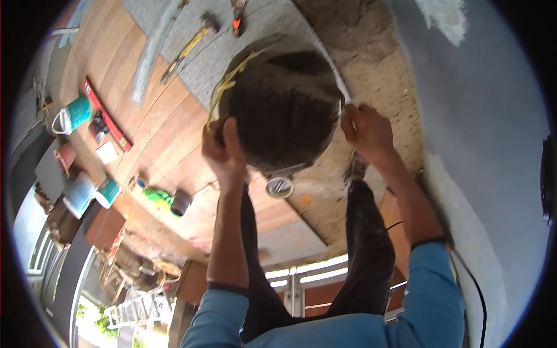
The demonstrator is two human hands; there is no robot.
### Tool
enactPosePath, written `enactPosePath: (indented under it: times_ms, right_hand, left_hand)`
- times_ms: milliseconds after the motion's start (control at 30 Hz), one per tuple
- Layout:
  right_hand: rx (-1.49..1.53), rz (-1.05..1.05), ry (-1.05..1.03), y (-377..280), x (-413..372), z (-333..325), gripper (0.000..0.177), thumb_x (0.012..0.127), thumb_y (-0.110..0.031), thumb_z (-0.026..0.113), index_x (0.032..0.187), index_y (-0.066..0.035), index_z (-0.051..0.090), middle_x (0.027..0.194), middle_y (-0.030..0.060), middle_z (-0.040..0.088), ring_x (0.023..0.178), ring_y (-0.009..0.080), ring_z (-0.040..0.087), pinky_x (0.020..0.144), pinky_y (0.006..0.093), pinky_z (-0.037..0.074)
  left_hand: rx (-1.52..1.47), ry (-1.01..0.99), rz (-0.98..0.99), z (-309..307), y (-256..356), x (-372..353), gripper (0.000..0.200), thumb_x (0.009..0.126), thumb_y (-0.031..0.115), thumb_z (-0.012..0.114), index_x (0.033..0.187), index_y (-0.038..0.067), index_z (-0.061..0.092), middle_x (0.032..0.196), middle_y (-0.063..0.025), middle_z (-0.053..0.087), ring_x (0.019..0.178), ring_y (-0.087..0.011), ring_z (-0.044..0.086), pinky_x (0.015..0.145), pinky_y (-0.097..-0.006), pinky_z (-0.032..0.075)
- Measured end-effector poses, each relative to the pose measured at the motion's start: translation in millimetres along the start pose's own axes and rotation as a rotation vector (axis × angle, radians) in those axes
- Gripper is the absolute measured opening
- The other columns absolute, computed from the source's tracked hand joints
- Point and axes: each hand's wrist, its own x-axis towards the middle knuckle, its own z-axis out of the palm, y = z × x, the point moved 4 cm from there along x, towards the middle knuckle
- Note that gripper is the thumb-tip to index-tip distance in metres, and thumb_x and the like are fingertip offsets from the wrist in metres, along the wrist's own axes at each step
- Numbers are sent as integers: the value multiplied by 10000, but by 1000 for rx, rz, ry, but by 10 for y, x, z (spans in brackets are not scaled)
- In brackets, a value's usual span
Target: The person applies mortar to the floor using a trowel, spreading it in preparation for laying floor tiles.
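A large round bucket point(301, 62) full of dark, earthy, mortar-like material is held between my two hands in front of my legs. My left hand point(225, 152) is closed on the bucket's left rim, thumb up, where a yellow strip point(223, 87) runs along the edge. At the opposite rim, my right hand point(369, 130) has its fingers curled around the edge. The bucket's underside is hidden. Just below it, a small round container point(279, 187) with a pale rim shows near my left leg.
A yellow-handled hammer point(187, 52), an orange-handled tool point(237, 22) and a metal channel point(152, 55) lie beyond the bucket. A red level point(107, 115) and teal bucket point(76, 113) are at left. A grey wall point(481, 116) stands close on the right, with a black cable point(480, 290) beside it.
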Motion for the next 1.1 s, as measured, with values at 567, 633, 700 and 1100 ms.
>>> enactPosePath:
  times_ms: [567,633,700,1100]
  right_hand:
    - [215,-286,-498,-2,644,1598,340,689,-290,748,968,-96,727,904,165,712,877,357,691,784,443,559]
    - [307,-259,-476,-39,510,1579,320,723,-288,768,955,-72,728,894,173,705,877,354,688,792,444,559]
    - [465,-217,-556,-8,454,1700,319,773,-296,758,1005,-79,728,880,159,706,820,316,683,738,425,559]
    - [890,153,-715,464,-19,767,197,884,-221,708,870,-27,734,574,27,577,503,99,529,478,292,446]
  left_hand:
    - [51,-60,131,237,-84,-376,201,924,148,694,905,-37,618,665,-91,599,571,-173,539,528,-302,390]
    - [-32,-86,104,247,-6,-349,191,936,139,678,915,-39,612,685,-95,598,582,-161,530,534,-303,399]
    - [-51,-78,73,259,29,-350,198,952,149,666,938,-39,603,695,-57,586,590,-130,511,535,-286,398]
    - [-21,20,-9,139,37,-219,241,976,201,647,928,-26,579,734,9,519,637,-67,423,551,-234,337]
